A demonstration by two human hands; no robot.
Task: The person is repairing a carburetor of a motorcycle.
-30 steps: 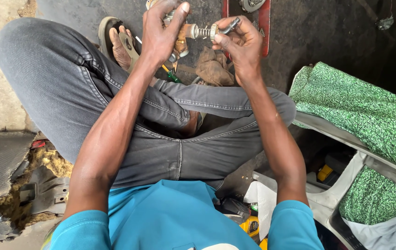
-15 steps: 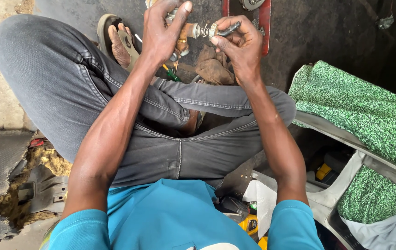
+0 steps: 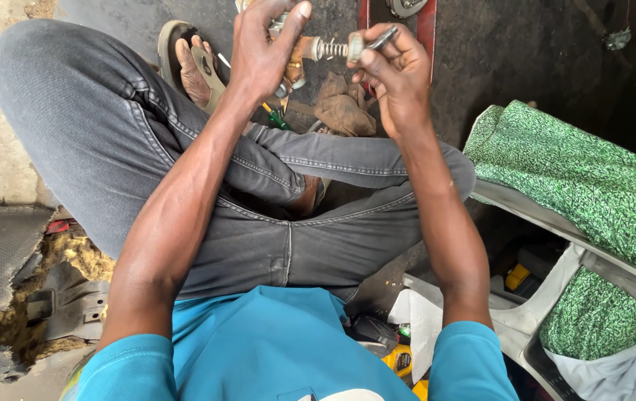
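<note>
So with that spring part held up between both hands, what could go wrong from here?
The small metal coil spring sits exposed between the left hand and right hand; it might pop loose. Anything dropped could land among the crumpled brown rag and dark littered floor and be hard to find.

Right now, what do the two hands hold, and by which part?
Left hand grips the brown body of a spring-loaded part; right hand pinches its metal end rod.

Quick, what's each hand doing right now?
Left hand: closed around a brownish metal part with a spring.
Right hand: fingers pinched on a small metal piece at the spring's end.
</note>
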